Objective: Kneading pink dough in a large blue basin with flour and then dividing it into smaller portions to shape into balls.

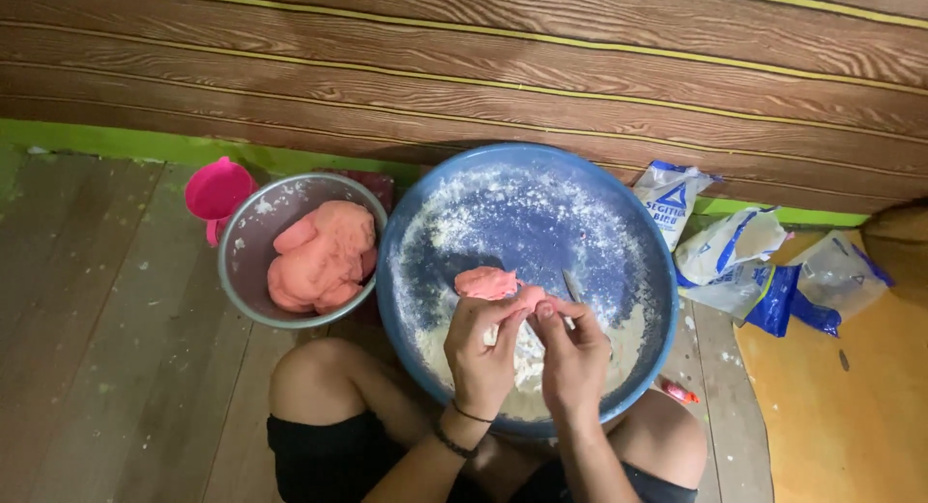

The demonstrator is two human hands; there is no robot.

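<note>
both hands pinch one small pink dough piece (530, 298) over the floured blue basin (416, 223): the left hand (480, 353) closes its grip on it from the left, the right hand (573, 360) from the right. a flatter pink dough slab (486, 283) lies in the flour just beside them. a metal bowl (242, 271) holding a large pink dough lump (321, 257) sits left of the basin, a pink cup (218, 191) beyond it. flour bags (744, 261) lie to the right on the floor.

Two bowls (527, 223) (242, 271), one pink cup (218, 190), three plastic bags (671, 200) (735, 257) (836, 276).
</note>
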